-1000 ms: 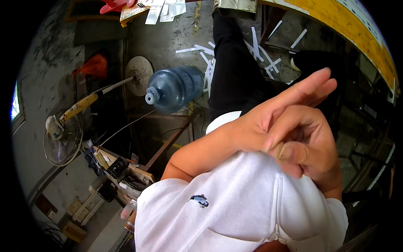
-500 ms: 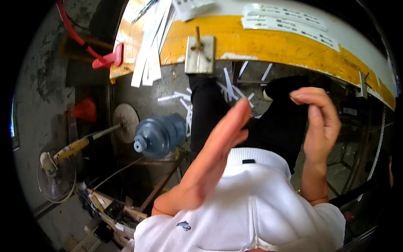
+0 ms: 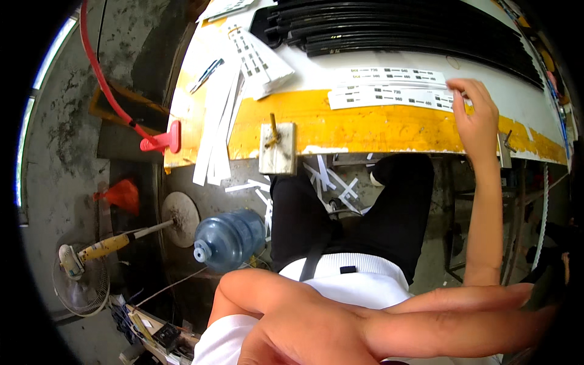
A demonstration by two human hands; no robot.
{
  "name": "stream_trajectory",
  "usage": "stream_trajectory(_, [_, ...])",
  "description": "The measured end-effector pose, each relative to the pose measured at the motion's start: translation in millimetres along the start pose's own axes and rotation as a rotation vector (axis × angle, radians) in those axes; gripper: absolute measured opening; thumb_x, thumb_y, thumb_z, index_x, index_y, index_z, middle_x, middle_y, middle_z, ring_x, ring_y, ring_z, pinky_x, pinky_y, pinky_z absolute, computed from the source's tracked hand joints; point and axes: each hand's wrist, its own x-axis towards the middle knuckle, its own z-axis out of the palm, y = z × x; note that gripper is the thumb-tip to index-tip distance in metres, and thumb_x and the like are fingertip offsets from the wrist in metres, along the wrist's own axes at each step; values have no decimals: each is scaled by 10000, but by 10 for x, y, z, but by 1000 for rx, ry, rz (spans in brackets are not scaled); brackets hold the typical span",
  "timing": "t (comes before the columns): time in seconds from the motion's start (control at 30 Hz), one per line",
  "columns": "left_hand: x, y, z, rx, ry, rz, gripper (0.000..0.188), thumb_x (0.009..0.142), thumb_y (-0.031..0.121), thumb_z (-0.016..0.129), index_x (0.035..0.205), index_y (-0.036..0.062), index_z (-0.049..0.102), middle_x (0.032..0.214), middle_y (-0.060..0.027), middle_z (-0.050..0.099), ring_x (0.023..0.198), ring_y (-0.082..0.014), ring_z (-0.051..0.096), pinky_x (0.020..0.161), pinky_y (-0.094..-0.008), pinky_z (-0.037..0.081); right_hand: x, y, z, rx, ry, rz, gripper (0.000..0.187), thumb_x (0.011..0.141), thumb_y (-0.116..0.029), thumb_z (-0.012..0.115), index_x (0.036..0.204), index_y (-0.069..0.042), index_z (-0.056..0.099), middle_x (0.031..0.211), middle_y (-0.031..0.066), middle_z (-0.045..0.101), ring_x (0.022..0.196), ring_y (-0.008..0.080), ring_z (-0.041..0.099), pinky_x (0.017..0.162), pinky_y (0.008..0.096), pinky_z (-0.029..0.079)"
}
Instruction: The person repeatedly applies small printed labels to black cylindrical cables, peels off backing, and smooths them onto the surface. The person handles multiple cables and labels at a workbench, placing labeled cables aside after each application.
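Note:
My right hand (image 3: 477,115) reaches onto the table, thumb and fingertips pinched at the right end of the white printed label strips (image 3: 389,91). These strips lie flat, overlapping, across the white and yellow parts of the tabletop. My left hand (image 3: 328,328) is close to the camera at the bottom, in front of my chest. Its fingers stretch out toward the right and nothing shows in it; part of the hand is cut off by the lower edge.
Black bars (image 3: 389,27) lie along the back of the table (image 3: 316,131). On its left are a printed stack (image 3: 258,64), plain strips (image 3: 214,131) and a pen (image 3: 207,74). A clamp block (image 3: 278,159) sits at the front edge; a water jug (image 3: 228,240) and fan (image 3: 82,267) stand at left.
My right hand has moved up from over my lap to the printed strips. My left hand has come back toward my chest, nearer the camera. The view now takes in more tabletop.

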Motion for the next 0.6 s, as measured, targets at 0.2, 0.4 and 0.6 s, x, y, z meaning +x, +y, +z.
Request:
stream_trajectory(0.2, [192,38,-263,174,132,-69,228,972,111,474,1131,-20,573,1189,-229,566,1113,-307,555,982,-401,434,594,1183,416,-406,-46,-210,361,874,-66,597,1233,-99,574,1205,58,602,1099,258,571,953,375,473])
stream_trajectory(0.4, [231,-75,-636,1173,403,-345,154,852,-79,597,981,-4,636,991,-127,645,915,-235,621,831,-344,487,835,1502,558,-480,-175,-113,400,825,-14,626,1209,-107,569,1150,54,581,1083,250,564,954,369,469])
stream_trajectory(0.6, [765,-472,-941,1895,209,-123,291,743,4,689,1023,45,620,1179,-134,604,1144,-316,571,907,-407,470,817,1588,571,-470,-254,-164,354,763,10,636,1100,-79,572,1049,53,550,997,242,564,874,359,487])
